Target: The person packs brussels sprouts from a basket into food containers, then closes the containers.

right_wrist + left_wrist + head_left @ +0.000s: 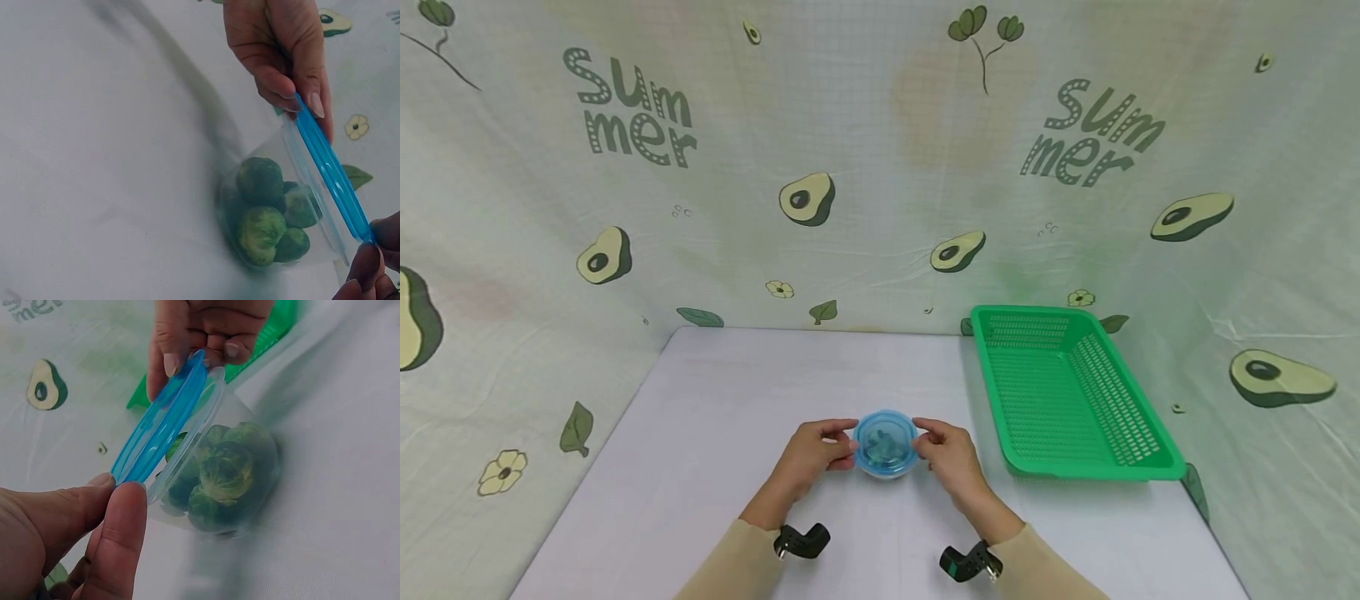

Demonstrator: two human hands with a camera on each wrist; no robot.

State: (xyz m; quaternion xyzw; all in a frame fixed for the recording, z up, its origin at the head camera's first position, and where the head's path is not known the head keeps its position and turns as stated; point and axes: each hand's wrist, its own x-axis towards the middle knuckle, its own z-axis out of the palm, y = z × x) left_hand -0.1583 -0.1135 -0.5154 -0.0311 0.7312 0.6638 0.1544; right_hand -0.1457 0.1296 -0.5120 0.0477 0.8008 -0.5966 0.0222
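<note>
A round blue-rimmed lid is pinched at opposite edges by my left hand and my right hand. In the left wrist view the lid sits close over the rim of a clear plastic bowl, with a narrow gap showing between them. Several green Brussels sprouts lie inside the bowl, seen through its wall. The left thumb and forefinger hold one side of the lid; the right thumb and fingers hold the other. The bowl stands on the white table.
A green perforated plastic basket stands on the right of the white table. Behind and beside the table hangs a light curtain printed with avocados. A black wrist camera is strapped to each wrist.
</note>
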